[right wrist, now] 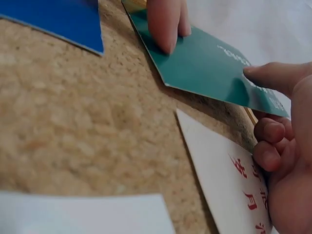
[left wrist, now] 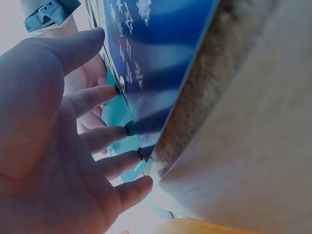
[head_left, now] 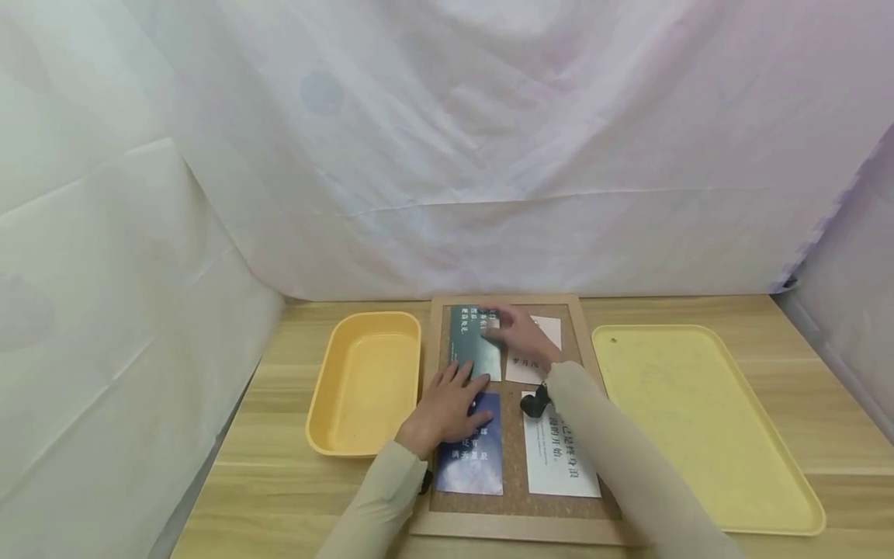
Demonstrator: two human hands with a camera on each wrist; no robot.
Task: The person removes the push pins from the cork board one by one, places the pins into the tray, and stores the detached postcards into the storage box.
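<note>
A green card [head_left: 466,345] with white writing lies at the upper left of a framed cork board [head_left: 513,450]. My left hand [head_left: 447,404] rests with spread fingertips on the green card's lower end, its palm over a dark blue card [head_left: 475,466]. My right hand [head_left: 520,334] grips the green card's right side; in the right wrist view its thumb [right wrist: 268,75] lies on the card's face and other fingers [right wrist: 268,141] curl by the edge. The right index finger's tip is hidden there. Beneath the right hand is a white card with red writing [right wrist: 229,180].
Another white card [head_left: 559,458] lies at the board's lower right, partly under the right sleeve. To the left stands an orange-yellow tray [head_left: 363,380]. A flat yellow tray [head_left: 698,427] sits on the right. White cloth [head_left: 489,155] hangs behind the wooden table [head_left: 265,481].
</note>
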